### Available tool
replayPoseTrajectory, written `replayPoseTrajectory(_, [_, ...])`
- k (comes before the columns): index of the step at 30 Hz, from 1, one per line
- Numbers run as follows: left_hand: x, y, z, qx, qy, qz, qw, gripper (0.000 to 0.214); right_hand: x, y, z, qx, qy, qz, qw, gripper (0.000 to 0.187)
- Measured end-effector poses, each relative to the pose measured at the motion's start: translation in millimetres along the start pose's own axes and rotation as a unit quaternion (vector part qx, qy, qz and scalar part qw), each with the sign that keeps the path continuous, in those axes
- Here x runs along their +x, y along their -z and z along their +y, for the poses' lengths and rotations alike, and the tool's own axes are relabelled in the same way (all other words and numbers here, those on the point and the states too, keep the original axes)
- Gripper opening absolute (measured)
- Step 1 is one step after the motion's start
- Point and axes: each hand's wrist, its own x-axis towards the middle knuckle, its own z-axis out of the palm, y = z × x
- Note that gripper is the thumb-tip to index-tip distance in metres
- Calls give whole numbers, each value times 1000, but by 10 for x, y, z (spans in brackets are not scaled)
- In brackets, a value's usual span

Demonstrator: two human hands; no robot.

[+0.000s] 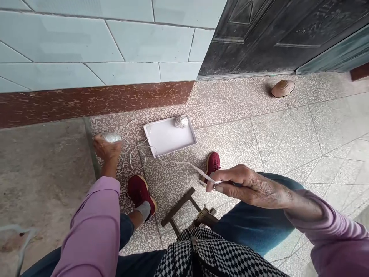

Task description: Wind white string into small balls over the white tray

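Note:
Down by the floor at left, my left hand is wrapped round a shiny white ball of string. In front of my right knee, my right hand pinches a strand of white string between thumb and fingers. This strand runs left across the corner of a shallow white tray towards loose loops on the floor near my left hand. A second, smaller ball of white string sits inside the tray at its far right corner.
My red shoes stand on the speckled floor, either side of a low wooden stool frame. A tiled wall with a brown base lies ahead. A dark door is at upper right, a deflated-looking brown ball before it.

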Motion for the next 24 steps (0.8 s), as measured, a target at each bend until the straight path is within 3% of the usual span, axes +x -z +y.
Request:
replayPoseTrajectory(2, [25, 10, 186, -19, 16, 53, 998, 92, 30, 3, -13, 6, 10, -13, 1000, 36])
replayPoseTrajectory(7, [11, -186, 843, -29, -115, -71, 990, 88, 125, -38, 3, 7, 18, -32, 999, 36])
replayPoseTrajectory(10, [-87, -287, 1218, -17, -151, -87, 984, 91, 195, -67, 63, 10, 30, -38, 999, 41])
replayPoseTrajectory(12, [-168, -237, 1461, 8, -175, -93, 980, 84, 259, -59, 113, 18, 36, -37, 998, 42])
replayPoseTrajectory(16, [-323, 156, 1961, 82, -211, -157, 961, 49, 477, 59, 227, -15, 127, -7, 992, 43])
replayPoseTrajectory(18, [-431, 426, 2195, 87, -233, -157, 956, 35, 625, 150, 285, -13, 148, 16, 989, 48])
replayPoseTrajectory(22, [-824, 913, 2520, 72, -298, -82, 948, 25, 901, 290, 316, 52, 157, 75, 983, 59])
replayPoseTrajectory(24, [-1086, 1069, 2574, 12, -344, -46, 938, 25, 1008, 313, 254, 96, 147, 124, 977, 52])
